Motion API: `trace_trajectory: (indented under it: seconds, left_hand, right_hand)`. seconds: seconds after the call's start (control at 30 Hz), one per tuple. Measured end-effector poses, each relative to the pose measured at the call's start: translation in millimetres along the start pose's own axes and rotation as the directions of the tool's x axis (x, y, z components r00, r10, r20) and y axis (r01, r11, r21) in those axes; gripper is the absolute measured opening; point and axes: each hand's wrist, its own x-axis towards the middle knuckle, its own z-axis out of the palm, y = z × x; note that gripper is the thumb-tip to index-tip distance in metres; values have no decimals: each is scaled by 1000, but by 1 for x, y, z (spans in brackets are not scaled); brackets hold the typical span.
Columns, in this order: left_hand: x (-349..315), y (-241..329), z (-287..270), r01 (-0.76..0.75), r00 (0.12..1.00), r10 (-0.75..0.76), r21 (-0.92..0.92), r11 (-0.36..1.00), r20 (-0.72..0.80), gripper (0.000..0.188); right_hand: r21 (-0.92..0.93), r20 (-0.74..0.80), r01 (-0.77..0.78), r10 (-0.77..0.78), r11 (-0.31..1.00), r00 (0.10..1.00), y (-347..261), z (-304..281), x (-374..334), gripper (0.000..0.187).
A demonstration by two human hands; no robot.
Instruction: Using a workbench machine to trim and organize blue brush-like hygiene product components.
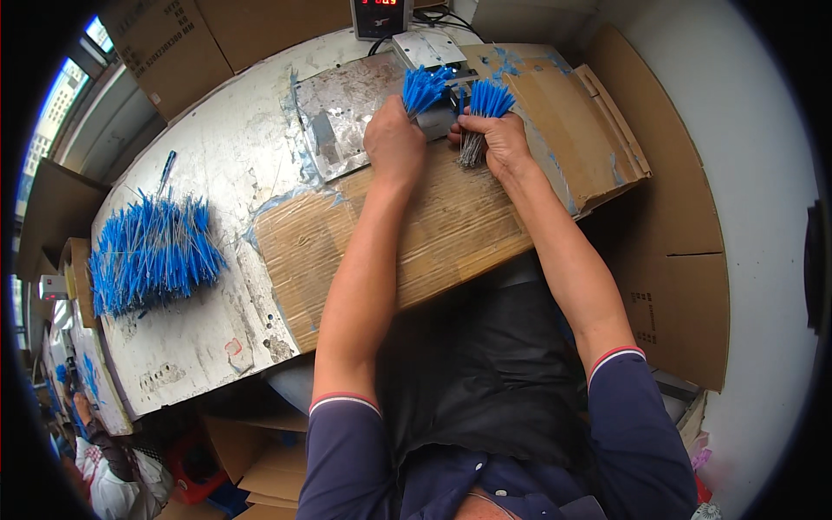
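Note:
My left hand is closed round a bunch of thin pieces with blue ends, which fan out above the fist. Beside it, my right hand grips a second bundle of blue-tipped thin wires. Bare silvery ends of this bundle hang below the fingers. Both bunches are held near a small metal device at the table's far side, partly hidden by my hands. On the left of the table lies a large heap of the same blue-tipped wires.
Flattened cardboard covers the near part of the white table. A metal plate lies behind my left arm. At the back stands a box with a red display. Cardboard lines the right side. Another person sits far left.

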Motion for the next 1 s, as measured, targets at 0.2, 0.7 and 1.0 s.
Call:
trace_trajectory:
  seconds: [0.2, 0.7, 1.0]
  left_hand:
    - [-3, -2, -1, -173, 984, 174, 39, 984, -48, 11]
    - [-1, -1, -3, 45, 988, -40, 27, 999, -147, 13]
    - [1, -5, 1, -60, 981, 61, 6, 998, -183, 12]
  right_hand:
    - [-174, -71, 13, -26, 985, 997, -2, 11, -8, 15]
    - [-360, -205, 6, -85, 933, 975, -8, 34, 11, 11]
    - [-382, -272, -26, -86, 924, 958, -6, 35, 21, 8]
